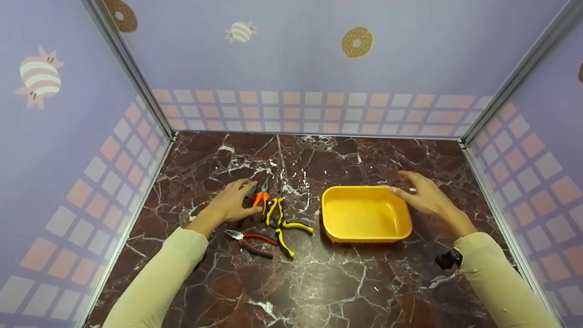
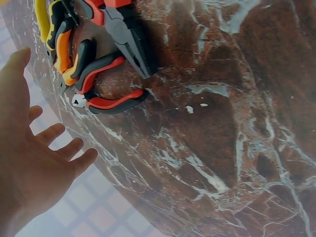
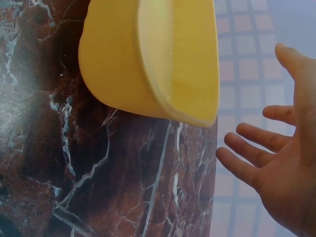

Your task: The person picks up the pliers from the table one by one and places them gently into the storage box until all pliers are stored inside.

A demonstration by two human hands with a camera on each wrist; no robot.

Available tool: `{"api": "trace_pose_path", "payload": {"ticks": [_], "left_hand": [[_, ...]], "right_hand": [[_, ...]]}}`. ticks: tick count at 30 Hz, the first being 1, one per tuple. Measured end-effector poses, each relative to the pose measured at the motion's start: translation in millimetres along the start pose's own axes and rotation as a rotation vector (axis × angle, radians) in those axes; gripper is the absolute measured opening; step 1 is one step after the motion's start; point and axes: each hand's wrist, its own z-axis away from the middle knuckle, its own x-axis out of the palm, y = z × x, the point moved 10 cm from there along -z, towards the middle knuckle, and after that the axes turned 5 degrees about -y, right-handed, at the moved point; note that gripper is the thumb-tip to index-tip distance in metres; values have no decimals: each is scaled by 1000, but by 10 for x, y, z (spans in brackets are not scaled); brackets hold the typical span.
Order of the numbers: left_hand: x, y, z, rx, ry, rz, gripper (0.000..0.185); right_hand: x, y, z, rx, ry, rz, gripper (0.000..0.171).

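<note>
My left hand [image 1: 232, 202] hovers over the left edge of a cluster of pliers, fingers loosely spread and holding nothing. Close to its thumb lie orange-handled pliers [image 1: 260, 198]. Yellow-and-black pliers [image 1: 284, 243] lie with handles spread to the right of it, and red-and-black pliers [image 1: 257, 236] lie nearer the body. In the left wrist view, the hand is apart from the red-and-black handles [image 2: 116, 102]. A yellow plastic bin [image 1: 366, 214] stands upright, its inside bare. Beside its far right corner is my right hand [image 1: 426, 196], fingers extended; the right wrist view shows a gap between them.
The dark red marbled tabletop [image 1: 319, 287] carries everything. Lilac panels with a checked border [image 1: 314, 111] enclose it at the back and both sides, joined by metal corner posts [image 1: 150, 100]. A black device [image 1: 448, 258] sits at the right wrist.
</note>
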Motion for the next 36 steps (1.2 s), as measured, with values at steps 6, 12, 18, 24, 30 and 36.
{"api": "trace_pose_path", "payload": {"ticks": [6, 12, 18, 24, 30, 36], "left_hand": [[49, -22, 19, 3, 14, -6, 90], [66, -29, 20, -3, 32, 14, 89], [66, -52, 40, -32, 35, 23, 87], [71, -84, 57, -59, 29, 21, 87], [89, -105, 61, -73, 10, 22, 88], [135, -131, 82, -80, -21, 42, 88]], "right_hand": [[31, 23, 18, -15, -4, -28, 69], [68, 50, 35, -9, -14, -36, 61], [90, 121, 42, 12, -9, -12, 55], [110, 147, 37, -10, 2, 17, 41], [119, 155, 25, -36, 17, 49, 27], [157, 168, 26, -55, 12, 53, 23]]}}
